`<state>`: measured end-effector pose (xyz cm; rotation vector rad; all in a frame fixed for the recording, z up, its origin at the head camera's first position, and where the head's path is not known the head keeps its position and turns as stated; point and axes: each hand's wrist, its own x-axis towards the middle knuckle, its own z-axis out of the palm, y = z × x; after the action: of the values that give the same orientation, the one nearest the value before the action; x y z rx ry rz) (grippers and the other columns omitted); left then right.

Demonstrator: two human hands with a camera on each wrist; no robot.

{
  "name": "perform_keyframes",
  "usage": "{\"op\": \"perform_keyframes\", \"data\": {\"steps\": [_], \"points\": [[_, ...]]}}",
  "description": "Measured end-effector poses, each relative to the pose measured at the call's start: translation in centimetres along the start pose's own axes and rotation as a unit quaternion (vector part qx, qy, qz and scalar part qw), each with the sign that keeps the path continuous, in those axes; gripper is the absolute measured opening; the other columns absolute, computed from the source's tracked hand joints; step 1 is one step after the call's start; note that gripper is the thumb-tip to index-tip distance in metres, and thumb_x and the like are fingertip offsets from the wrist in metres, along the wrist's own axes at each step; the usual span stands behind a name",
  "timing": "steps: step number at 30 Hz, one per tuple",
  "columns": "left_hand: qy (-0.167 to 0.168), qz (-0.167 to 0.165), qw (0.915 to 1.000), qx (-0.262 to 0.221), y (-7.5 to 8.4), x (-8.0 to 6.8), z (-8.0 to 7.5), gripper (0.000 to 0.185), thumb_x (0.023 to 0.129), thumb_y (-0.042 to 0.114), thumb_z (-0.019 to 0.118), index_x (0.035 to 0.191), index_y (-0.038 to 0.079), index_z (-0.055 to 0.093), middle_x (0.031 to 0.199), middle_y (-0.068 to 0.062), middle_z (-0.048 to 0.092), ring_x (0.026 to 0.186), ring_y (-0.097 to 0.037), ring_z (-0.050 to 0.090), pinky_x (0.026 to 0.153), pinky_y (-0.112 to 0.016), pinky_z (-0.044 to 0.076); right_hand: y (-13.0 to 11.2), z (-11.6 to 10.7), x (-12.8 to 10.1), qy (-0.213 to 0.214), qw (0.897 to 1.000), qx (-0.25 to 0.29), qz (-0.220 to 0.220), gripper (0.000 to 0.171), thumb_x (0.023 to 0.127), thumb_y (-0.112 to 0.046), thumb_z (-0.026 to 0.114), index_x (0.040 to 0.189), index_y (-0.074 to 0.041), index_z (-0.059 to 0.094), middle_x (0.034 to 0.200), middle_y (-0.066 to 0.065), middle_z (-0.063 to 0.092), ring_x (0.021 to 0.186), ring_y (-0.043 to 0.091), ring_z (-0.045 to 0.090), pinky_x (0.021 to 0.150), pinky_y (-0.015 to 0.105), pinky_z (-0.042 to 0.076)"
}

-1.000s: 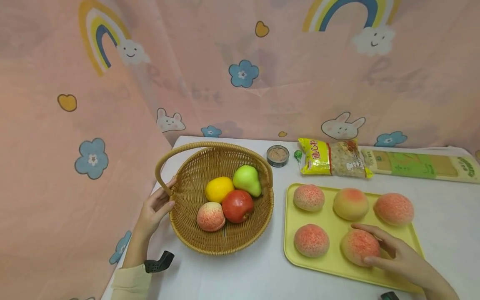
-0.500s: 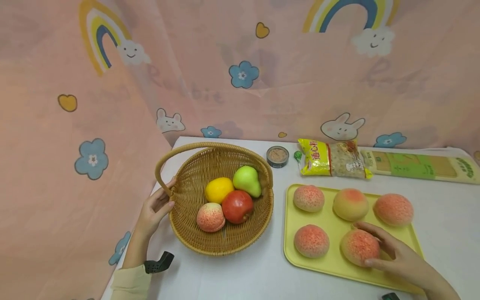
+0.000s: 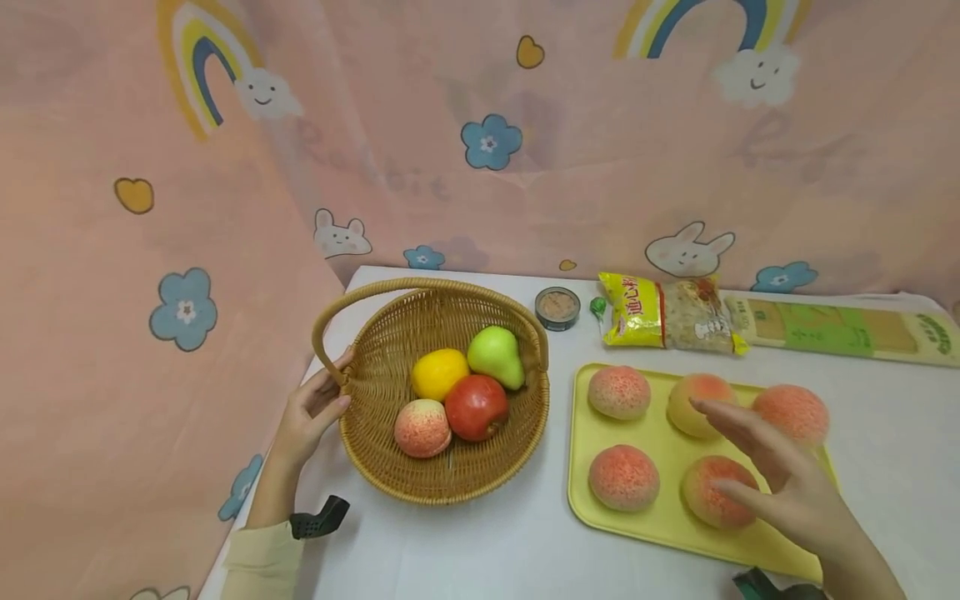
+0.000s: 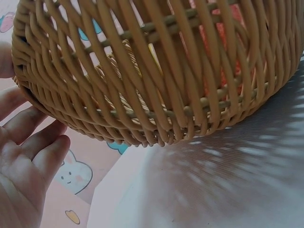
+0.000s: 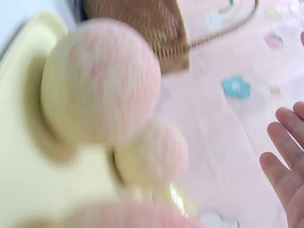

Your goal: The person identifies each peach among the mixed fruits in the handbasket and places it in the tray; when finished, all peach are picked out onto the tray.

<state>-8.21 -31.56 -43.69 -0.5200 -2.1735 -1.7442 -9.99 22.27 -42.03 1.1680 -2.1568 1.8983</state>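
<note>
My left hand (image 3: 311, 417) grips the left rim of a wicker basket (image 3: 442, 487) near the handle's base, thumb in front and fingers behind. In the left wrist view, its fingers (image 4: 50, 142) lie along the basket's outer weave (image 4: 156, 71). Inside rest a yellow lemon (image 3: 439, 375), a green pear (image 3: 496, 357), a red apple (image 3: 476, 407) and a small peach (image 3: 422, 429). Fingers spread and holding nothing, my right hand (image 3: 795, 479) hovers over a yellow tray (image 3: 670, 518). Below its thumb sits the front-right peach bun (image 3: 705, 492); the right wrist view shows the palm (image 5: 294, 175) apart from the buns.
Several more peach-like buns (image 3: 624, 477) sit in rows on the tray. Along the back lie a small round tin (image 3: 557, 308), a green lollipop (image 3: 597, 307), a yellow pasta bag (image 3: 637, 312) and a long green-and-beige pack (image 3: 832, 327). A pink printed cloth (image 3: 390, 125) hangs behind.
My right hand has let go of the front-right bun and lifted above it, fingers spreading. The bun stays on the tray. My left hand keeps its hold on the basket.
</note>
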Motion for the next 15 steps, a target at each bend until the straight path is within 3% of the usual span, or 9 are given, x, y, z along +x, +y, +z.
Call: {"op": "perform_keyframes", "data": {"steps": [2, 5, 10, 15], "points": [[-0.001, -0.001, 1.0, 0.004, 0.1, 0.0, -0.1, 0.051, 0.085, -0.017, 0.048, 0.135, -0.016, 0.039, 0.146, -0.019, 0.041, 0.129, -0.009, 0.047, 0.103, -0.016, 0.04, 0.2, 1.0, 0.9, -0.021, 0.999, 0.028, -0.028, 0.079, 0.065, 0.028, 0.065, 0.136, 0.018, 0.034, 0.146, 0.015, 0.043, 0.136, 0.013, 0.038, 0.107, 0.013, 0.032], [0.005, 0.002, 1.0, 0.007, 0.2, 0.1, -0.1, 0.051, 0.084, -0.018, 0.048, 0.134, -0.016, 0.041, 0.145, -0.023, 0.041, 0.129, -0.009, 0.048, 0.102, -0.016, 0.041, -0.1, 2.7, 2.6, -0.051, 0.998, 0.005, -0.031, 0.081, 0.064, 0.026, 0.068, 0.137, 0.015, 0.036, 0.145, 0.015, 0.043, 0.136, 0.013, 0.038, 0.108, 0.014, 0.032], [-0.001, -0.001, 1.0, 0.008, -0.1, 0.5, 0.1, 0.052, 0.085, -0.017, 0.048, 0.136, -0.013, 0.04, 0.144, -0.029, 0.038, 0.13, -0.009, 0.046, 0.104, -0.017, 0.04, -1.7, 4.8, 5.6, -0.113, 0.992, -0.061, 0.018, 0.077, 0.072, 0.012, 0.073, 0.141, -0.001, 0.041, 0.145, 0.004, 0.045, 0.134, 0.005, 0.039, 0.107, 0.012, 0.032], [0.002, -0.006, 0.9999, 0.011, -0.1, 0.1, 0.0, 0.052, 0.085, -0.017, 0.049, 0.136, -0.014, 0.04, 0.141, -0.037, 0.034, 0.129, -0.008, 0.047, 0.102, -0.017, 0.041, -2.5, 7.0, 9.5, -0.191, 0.98, -0.036, 0.037, 0.07, 0.082, -0.002, 0.071, 0.143, -0.011, 0.039, 0.146, 0.004, 0.043, 0.135, 0.006, 0.038, 0.109, 0.017, 0.033]]}}
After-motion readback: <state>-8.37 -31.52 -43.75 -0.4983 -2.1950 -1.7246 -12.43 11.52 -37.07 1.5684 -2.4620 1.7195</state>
